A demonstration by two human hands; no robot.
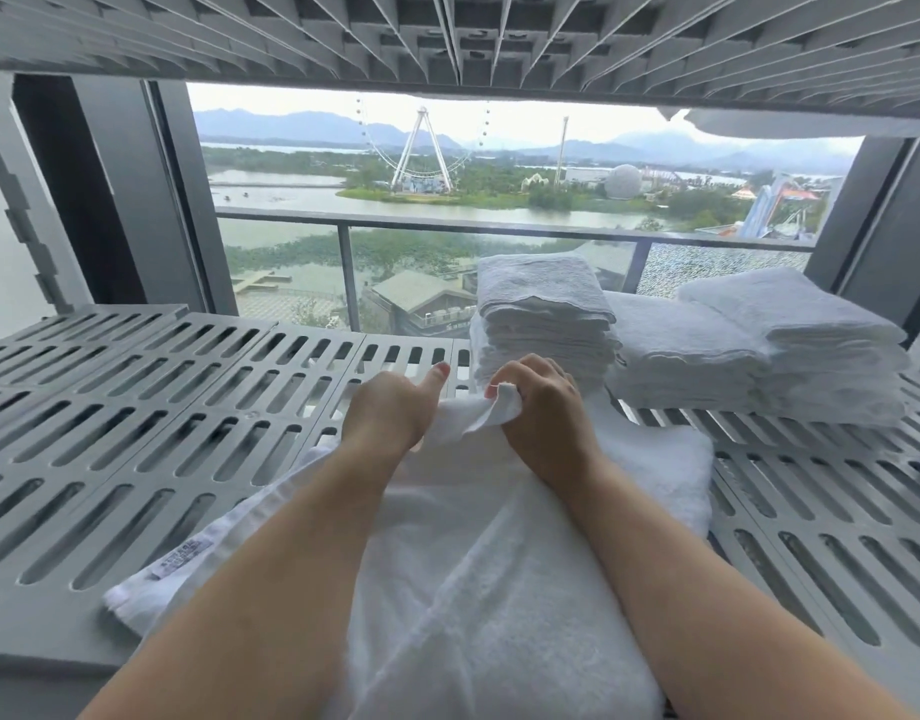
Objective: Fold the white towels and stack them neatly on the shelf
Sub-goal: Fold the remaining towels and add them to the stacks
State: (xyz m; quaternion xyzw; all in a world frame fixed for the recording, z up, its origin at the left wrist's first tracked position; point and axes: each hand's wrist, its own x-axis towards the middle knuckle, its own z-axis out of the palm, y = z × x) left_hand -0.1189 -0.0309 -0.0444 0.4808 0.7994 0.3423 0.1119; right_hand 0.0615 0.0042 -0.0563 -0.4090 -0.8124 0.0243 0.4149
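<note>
Fluffy white terry towel (499, 563) is spread on slotted grey plastic shelf (136, 433). A bunched corner is gripped by right hand (546, 407). Left hand (390, 413) is set at towel edge, thumb raised; fingers hidden, grip cannot be told. Folded rectangular stacks (546, 314) are seen behind.

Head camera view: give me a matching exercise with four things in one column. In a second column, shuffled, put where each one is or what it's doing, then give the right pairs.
Things:
1. loose towel
2. label
3. folded stacks
4. right hand

Places or states:
A. pinches a raised towel corner
B. stand at the back right of the shelf
C. sits at the towel's near left edge
D. lies spread on the shelf under both forearms

Pairs: 1-D, 2-C, 3-B, 4-A.
</note>
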